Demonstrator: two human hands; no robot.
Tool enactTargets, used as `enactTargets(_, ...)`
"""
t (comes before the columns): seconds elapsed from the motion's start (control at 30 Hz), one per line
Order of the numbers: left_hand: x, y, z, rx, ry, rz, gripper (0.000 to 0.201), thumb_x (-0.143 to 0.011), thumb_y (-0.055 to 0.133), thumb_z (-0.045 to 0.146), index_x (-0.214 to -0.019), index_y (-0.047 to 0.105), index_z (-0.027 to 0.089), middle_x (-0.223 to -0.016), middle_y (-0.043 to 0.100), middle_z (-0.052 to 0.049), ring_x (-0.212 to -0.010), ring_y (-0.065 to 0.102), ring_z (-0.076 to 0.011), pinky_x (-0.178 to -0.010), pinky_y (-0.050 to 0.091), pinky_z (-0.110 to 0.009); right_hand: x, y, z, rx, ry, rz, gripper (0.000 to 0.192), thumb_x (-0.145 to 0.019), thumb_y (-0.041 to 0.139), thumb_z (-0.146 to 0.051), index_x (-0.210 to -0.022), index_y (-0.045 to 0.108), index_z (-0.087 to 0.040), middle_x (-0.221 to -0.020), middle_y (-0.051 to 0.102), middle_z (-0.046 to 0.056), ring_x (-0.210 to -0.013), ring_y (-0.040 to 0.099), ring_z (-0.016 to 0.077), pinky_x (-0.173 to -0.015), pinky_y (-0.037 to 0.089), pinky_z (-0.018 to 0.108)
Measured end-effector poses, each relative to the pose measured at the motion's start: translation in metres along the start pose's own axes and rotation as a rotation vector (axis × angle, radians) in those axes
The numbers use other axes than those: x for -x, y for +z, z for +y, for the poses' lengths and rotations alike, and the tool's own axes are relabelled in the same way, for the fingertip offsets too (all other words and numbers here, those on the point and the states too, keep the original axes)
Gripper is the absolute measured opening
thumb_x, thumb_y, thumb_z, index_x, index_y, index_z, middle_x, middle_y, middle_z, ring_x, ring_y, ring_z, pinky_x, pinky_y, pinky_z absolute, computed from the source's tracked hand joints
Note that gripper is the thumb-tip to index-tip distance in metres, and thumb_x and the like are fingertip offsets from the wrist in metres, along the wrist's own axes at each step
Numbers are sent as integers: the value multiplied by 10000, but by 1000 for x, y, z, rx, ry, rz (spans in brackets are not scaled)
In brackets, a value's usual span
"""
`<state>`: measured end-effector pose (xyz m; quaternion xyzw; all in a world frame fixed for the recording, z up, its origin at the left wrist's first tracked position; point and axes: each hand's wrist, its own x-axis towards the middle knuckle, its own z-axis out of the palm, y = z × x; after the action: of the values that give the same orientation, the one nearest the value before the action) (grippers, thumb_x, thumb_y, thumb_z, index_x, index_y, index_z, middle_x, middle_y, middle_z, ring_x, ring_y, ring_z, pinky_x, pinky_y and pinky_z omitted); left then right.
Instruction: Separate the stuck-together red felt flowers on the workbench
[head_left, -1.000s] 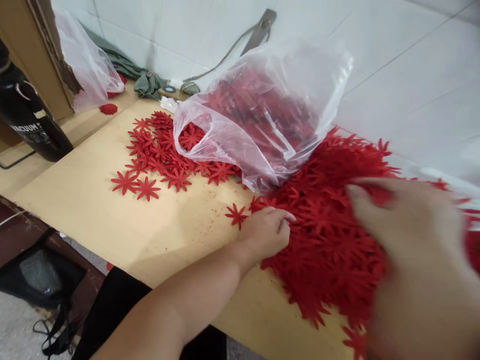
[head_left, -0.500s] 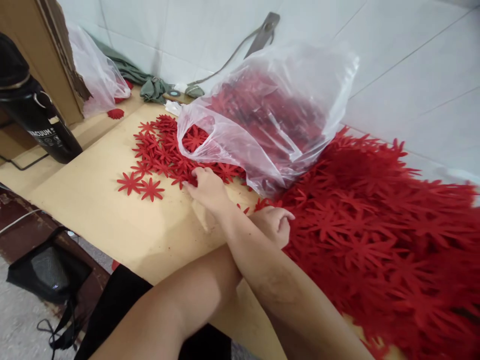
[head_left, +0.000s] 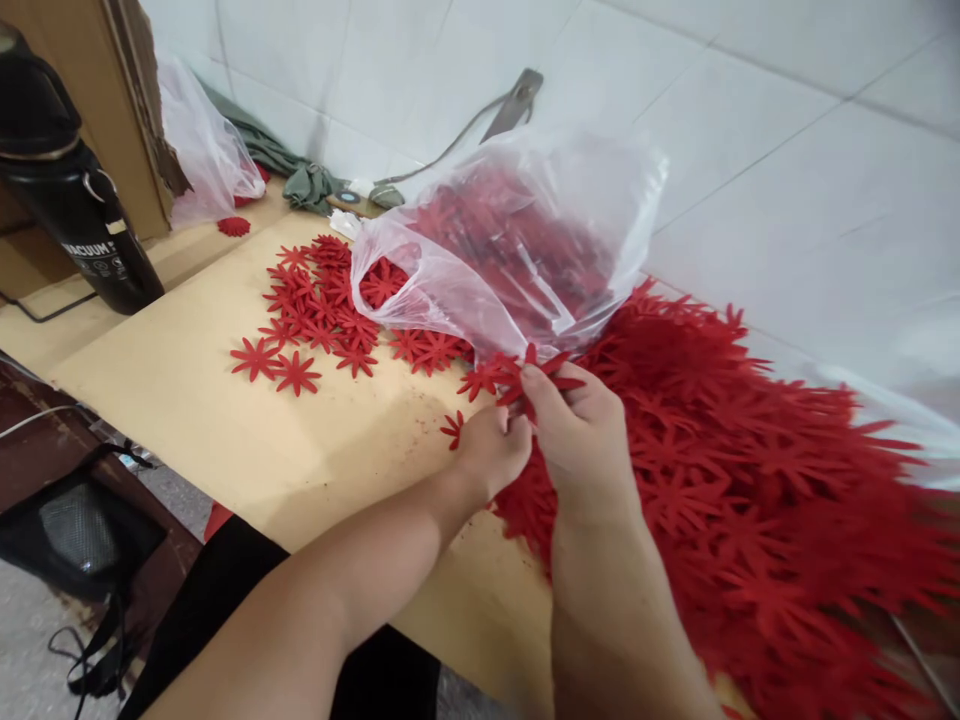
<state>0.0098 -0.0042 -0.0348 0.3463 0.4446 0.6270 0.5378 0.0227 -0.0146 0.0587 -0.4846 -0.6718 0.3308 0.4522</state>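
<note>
Tan tabletop | our right hand pinches red flower cutouts | left hand curled beside, hold unclear | plastic bag behind | black flask far left

The left hand's fingertips are hidden behind the right hand. Past the fingers, the red flower sheet is cut off at the right edge.

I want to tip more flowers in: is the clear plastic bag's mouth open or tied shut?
Open. The clear plastic bag lies on its side, its mouth gaping toward the loose red flowers.
</note>
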Motion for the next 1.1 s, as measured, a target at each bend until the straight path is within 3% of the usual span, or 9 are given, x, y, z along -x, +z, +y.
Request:
enactTargets(0.1,-1,3,0,123,-33,24,183,-700,471,121,-814,602,179,-770,664,-20,-820,587,-178,-807,457,-319,3,-7,7,-275,101,18,193,-669,623,-363,-649,545,-187,-528,540,-53,-451,481,80,-469,405,230)
enactTargets(0.2,-2,4,7,264,-58,71,197,-668,439,48,-721,585,170,-707,650,-19,-748,589,-150,-806,451,-304,3,-1,11,-418,126,-23,207,-630,659,-372,-673,568,-192,-575,581,-48,-460,500,78,-468,422,229)
enactTargets(0.37,-1,2,26,423,-86,110,200,-658,441,36,-720,582,163,-705,653,-22,-734,593,-137,-787,444,-288,2,1,11,-411,100,-136,287,-666,645,-378,-896,605,-212,-796,657,-3,-581,578,106,-569,489,275)
enactTargets(0.6,4,-5,37,469,-257,33,125,-724,451,175,-648,549,156,-495,499,47,-454,441,-68,-517,373,-204,21,-38,19,-370,44,26,211,-681,631,-346,-843,577,-222,-775,637,-8,-660,605,133,-658,502,323)
enactTargets(0.7,6,-6,37,519,-352,-74,248,-776,412,312,-747,596,149,-548,553,16,-496,496,-91,-542,403,-222,32,-46,27,-242,49,77,190,-671,635,-338,-805,592,-211,-782,632,-2,-695,594,131,-689,485,308)
enactTargets(0.83,9,-5,34,651,-439,-228,412,-811,332,401,-839,632,121,-637,621,-40,-593,574,-132,-658,451,-275,40,-38,42,-14,55,7,246,-670,609,-421,-720,603,-181,-746,623,28,-706,561,149,-698,458,317)
enactTargets(0.97,15,-1,36,697,-474,-184,419,-823,337,393,-910,638,113,-753,655,-77,-756,622,-180,-769,462,-313,37,-25,57,-141,80,70,364,-750,461,-500,-664,581,-168,-745,613,40,-768,553,159,-774,435,335)
enactTargets(1.1,22,6,43,702,-439,-225,402,-851,311,343,-976,622,121,-827,656,-70,-848,619,-169,-834,456,-296,32,-17,67,-220,148,203,282,-749,449,-407,-712,584,-162,-760,602,35,-749,548,149,-793,436,342)
